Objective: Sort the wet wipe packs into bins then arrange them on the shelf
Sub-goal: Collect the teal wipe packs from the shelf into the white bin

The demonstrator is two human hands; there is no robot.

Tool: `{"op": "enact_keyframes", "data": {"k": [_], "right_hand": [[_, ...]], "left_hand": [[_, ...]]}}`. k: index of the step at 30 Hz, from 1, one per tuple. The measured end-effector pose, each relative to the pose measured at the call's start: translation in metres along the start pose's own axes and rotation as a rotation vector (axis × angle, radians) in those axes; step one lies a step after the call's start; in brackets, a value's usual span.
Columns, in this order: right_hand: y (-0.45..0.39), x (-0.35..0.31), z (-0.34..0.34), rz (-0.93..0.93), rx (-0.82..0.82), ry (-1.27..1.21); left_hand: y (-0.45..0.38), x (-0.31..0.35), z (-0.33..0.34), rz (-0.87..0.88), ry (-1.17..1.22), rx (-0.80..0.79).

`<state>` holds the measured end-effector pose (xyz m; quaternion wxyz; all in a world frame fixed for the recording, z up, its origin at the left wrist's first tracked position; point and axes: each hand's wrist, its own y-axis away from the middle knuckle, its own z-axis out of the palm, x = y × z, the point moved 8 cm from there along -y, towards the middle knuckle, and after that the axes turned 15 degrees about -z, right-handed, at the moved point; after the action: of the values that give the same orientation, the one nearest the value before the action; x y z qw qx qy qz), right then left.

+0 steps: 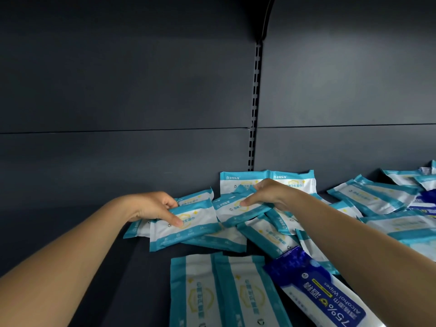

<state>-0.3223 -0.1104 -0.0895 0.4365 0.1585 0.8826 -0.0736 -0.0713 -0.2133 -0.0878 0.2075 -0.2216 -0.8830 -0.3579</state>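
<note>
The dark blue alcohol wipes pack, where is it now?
In the head view, the dark blue alcohol wipes pack lies lower right on the dark shelf, beside two teal-and-white packs.

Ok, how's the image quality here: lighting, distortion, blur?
Head view: dim, the dark shelf back panel nearly featureless; wide-angle bending curves the slotted upright; the teal wipe packs in both hands read sharp; the blue alcohol wipes pack shows slight glare.

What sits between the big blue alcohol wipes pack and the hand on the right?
In the head view, a jumble of teal-and-white packs lies between the blue alcohol wipes pack and the right hand, which grips another teal pack.
</note>
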Motion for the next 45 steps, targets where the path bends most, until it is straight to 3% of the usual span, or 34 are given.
{"op": "enact_keyframes", "data": {"k": [10, 19, 24, 33, 38, 45], "right_hand": [[-0.002, 0.005, 0.006, -0.011, -0.086, -0.234], [0.083, -0.036, -0.061, -0.134, 0.344, -0.433], [0.172, -0.045, -0.093, -0.265, 0.385, -0.585], [0.368, -0.002, -0.118, -0.376, 0.34, -0.61], [0.451, 0.063, -0.104, -0.254, 0.278, -0.63], [0.518, 0.217, -0.071, 0.052, 0.305, -0.604]], "left_hand": [[0.015, 0.002, -0.003, -0.029, 0.02, 0.048], [0.084, 0.027, -0.015, -0.008, 0.121, 0.394], [0.152, 0.054, 0.014, 0.057, 0.206, 0.435], [0.264, 0.094, 0.156, 0.184, 0.256, 0.341], [0.278, 0.101, 0.266, 0.209, 0.367, 0.206], [0.232, 0.089, 0.416, 0.107, 0.323, 0.012]]}}
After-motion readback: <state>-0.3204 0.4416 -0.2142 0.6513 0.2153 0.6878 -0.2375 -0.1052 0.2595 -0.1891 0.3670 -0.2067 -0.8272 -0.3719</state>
